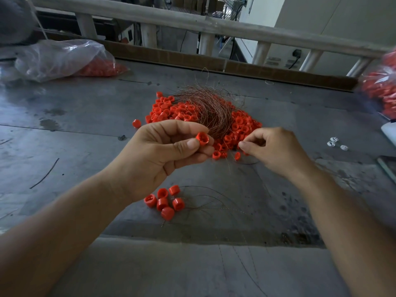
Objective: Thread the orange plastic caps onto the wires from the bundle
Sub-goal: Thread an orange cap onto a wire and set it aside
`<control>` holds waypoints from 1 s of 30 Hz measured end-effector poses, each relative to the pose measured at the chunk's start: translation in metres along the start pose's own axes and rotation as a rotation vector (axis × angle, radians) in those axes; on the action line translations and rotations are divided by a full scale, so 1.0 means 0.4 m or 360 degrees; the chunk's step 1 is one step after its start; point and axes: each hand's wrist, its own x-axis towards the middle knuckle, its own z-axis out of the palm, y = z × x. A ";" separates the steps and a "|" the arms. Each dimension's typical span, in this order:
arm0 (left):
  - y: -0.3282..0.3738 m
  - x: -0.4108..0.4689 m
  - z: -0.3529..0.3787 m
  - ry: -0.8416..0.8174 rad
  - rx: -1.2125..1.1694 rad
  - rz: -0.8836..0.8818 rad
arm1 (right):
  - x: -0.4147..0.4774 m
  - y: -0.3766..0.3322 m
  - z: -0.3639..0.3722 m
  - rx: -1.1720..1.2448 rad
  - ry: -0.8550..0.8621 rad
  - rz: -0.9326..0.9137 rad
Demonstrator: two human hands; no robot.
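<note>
Orange cap point(202, 139): likely light, rigid, slick; pinched by its sides in left hand point(162, 155). Wire bundle point(212, 110): fine, springy, atop cap pile point(240, 127) on tabletop point(85, 116). Right hand point(276, 151): fingertips pressed together, strand too thin to confirm

Light is dim and flat, brightest from the pale wall point(325, 20) at the upper right of the frame. The left hand point(165, 153) and right hand point(276, 151) in the centre are sharp, casting faint soft shadows. White glare streaks the plastic bag point(57, 56) upper left; the right edge blurs, and the railing point(214, 23) bows.
</note>
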 end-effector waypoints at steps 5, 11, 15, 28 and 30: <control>0.000 0.000 0.001 -0.0020 0.0028 -0.0017 | -0.002 -0.014 0.023 -0.0131 -0.0144 -0.0020; -0.001 0.000 0.001 -0.0022 0.0046 -0.0046 | 0.001 -0.028 -0.021 0.0759 -0.0073 0.0172; -0.004 -0.001 0.001 -0.0035 0.0115 -0.0058 | -0.019 -0.062 -0.049 0.1544 -0.0303 0.0283; -0.009 -0.001 0.003 -0.0009 0.0262 -0.0045 | -0.050 -0.115 -0.021 0.1811 -0.0591 0.0176; -0.009 -0.001 0.004 0.0003 0.0296 -0.0043 | -0.055 -0.117 -0.017 0.1730 -0.0565 0.0111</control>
